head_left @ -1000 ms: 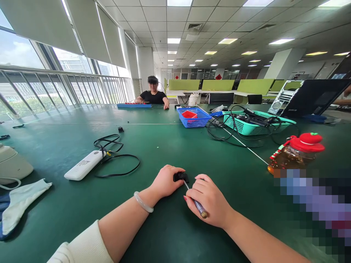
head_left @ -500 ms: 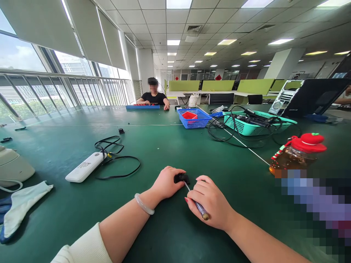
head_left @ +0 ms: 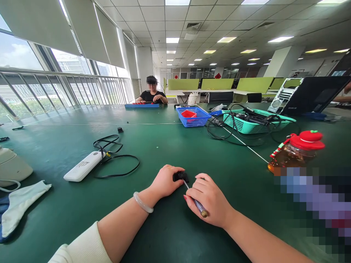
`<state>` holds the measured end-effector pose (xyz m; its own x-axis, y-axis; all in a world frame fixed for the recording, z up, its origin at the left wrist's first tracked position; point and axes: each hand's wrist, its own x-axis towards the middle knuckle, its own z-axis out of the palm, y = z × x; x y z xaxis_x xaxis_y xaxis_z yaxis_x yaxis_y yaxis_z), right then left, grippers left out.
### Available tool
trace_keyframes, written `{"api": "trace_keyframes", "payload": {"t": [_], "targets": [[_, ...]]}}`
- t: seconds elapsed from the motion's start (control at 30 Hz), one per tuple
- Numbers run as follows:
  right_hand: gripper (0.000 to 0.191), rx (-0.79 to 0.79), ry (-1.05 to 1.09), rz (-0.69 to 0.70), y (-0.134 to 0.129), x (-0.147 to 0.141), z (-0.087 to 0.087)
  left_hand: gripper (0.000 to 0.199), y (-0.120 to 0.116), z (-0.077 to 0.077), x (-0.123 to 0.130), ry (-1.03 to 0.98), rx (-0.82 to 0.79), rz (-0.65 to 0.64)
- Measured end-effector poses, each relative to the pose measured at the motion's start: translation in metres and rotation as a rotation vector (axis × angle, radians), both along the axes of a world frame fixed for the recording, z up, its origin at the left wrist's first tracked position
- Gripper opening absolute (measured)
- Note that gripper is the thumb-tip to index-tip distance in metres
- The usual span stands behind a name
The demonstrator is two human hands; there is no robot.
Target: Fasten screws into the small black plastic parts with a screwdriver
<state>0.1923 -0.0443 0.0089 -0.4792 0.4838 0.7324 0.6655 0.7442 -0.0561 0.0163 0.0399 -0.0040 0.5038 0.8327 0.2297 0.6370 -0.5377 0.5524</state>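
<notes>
On the green tabletop [head_left: 153,233], my left hand [head_left: 166,180] grips a small black block-like part [head_left: 180,176] between thumb and fingers. What kind of part it is cannot be made out. My right hand [head_left: 208,199] is closed around a screwdriver [head_left: 201,209] with a dark translucent handle. Its thin metal shaft points up and left, and the tip meets the near face of the black part. A pale bangle [head_left: 142,203] circles my left wrist.
To the left lie a white power strip [head_left: 85,166] with a looped black cord and a glove [head_left: 26,204]. Blue basket [head_left: 194,117], green basket [head_left: 246,125] with cables, and red-lidded jar [head_left: 297,151] stand ahead and right. Across the table sits a person [head_left: 151,95] behind a blue tray [head_left: 142,106].
My hands, the black part and the screwdriver keep almost the same pose. The whole view has shifted slightly. Across the table, the person's hand has drawn in toward the blue tray.
</notes>
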Motion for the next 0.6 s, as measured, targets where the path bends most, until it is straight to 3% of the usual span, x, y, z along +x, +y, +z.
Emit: {"api": "trace_keyframes", "payload": {"t": [0.2, 0.6], "targets": [[0.021, -0.01, -0.001, -0.007, -0.0004, 0.0002, 0.0018, 0.046, 0.0004, -0.0009, -0.0006, -0.008, -0.02, 0.025], [0.018, -0.025, 0.04, 0.008, -0.0003, 0.0023, 0.0011, 0.038, 0.0003, 0.0033, -0.0018, 0.015, -0.035, 0.014]]}}
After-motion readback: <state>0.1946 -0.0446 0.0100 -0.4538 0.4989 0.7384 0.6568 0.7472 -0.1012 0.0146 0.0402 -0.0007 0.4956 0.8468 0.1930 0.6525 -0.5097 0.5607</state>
